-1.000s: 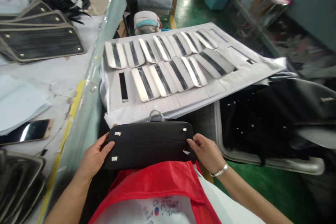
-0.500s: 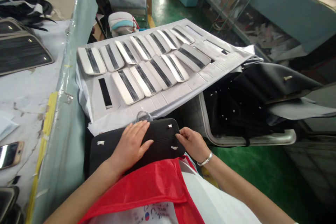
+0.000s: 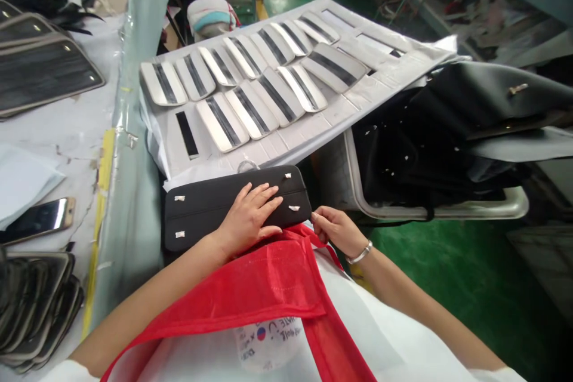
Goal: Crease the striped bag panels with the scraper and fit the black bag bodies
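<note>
Panel (image 3: 199, 212) under the spread left hand (image 3: 250, 215), right hand (image 3: 333, 230) at its corner

In the head view, the black panel is seen just in front of the red apron (image 3: 250, 280), its long side lying crosswise. Its middle is partly covered by the left hand, which is laid flat with the fingers slightly spread and the thumb held apart. At the panel's near right corner, the right hand's fingers are curled in against the thumb; whether the edge is pinched between them cannot be told. A bracelet (image 3: 359, 252) is worn on the wrist behind these fingers. Of the white tabs (image 3: 287, 175) on the panel, two are seen to the right of the left fingertips and two well to the left of them.

Beyond the left fingertips, striped plates (image 3: 275, 95) are laid in two rows on a pale board (image 3: 331, 114). To the right of the right fingers, and farther off, a bin (image 3: 447, 212) is piled with black pieces (image 3: 389, 158), and green floor (image 3: 430, 274) is seen below it. Well to the left of the left fingers, a table (image 3: 85, 149) is edged with yellow tape (image 3: 106, 158); on it a phone (image 3: 45, 218) is laid beside pale sheets (image 3: 29, 179), with stacked dark pieces (image 3: 40, 304) nearer the wearer.
</note>
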Action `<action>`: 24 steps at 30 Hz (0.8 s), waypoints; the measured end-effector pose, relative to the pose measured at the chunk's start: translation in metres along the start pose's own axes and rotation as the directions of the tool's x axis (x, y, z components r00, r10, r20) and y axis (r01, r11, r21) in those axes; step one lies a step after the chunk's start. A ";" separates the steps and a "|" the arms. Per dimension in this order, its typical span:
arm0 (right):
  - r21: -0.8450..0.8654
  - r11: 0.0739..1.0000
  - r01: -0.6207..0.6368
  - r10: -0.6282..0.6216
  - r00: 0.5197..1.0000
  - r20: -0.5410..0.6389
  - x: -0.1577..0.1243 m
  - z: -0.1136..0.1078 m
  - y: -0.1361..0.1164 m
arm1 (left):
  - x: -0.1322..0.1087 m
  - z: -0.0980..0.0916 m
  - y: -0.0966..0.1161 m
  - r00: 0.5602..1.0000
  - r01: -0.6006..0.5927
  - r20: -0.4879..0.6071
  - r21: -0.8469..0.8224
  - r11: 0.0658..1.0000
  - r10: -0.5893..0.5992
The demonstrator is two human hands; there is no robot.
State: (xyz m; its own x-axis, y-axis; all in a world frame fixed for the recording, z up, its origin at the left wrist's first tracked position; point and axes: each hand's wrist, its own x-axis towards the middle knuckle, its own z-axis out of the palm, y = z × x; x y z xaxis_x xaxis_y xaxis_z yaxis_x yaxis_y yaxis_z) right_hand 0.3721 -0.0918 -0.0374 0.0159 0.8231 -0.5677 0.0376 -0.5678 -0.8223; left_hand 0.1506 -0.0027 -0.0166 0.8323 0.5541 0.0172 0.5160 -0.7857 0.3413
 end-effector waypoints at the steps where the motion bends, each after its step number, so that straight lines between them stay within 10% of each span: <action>1: 0.010 1.000 0.020 -0.020 1.000 0.004 -0.002 0.003 0.002 | -0.003 0.000 0.000 1.000 0.018 -0.019 -0.005 1.000 -0.018; 24: -0.164 0.970 0.178 -0.205 0.964 -0.169 -0.004 0.018 -0.013 | -0.077 -0.037 -0.035 0.968 0.204 0.155 -0.021 0.979 -0.198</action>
State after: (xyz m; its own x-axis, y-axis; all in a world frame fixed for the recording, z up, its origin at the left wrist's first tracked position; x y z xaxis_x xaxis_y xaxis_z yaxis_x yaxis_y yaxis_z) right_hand 0.3541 -0.0878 -0.0254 0.1766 0.9113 -0.3719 0.2032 -0.4035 -0.8922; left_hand 0.0608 -0.0077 0.0046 0.7347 0.6494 -0.1963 0.6703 -0.6503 0.3575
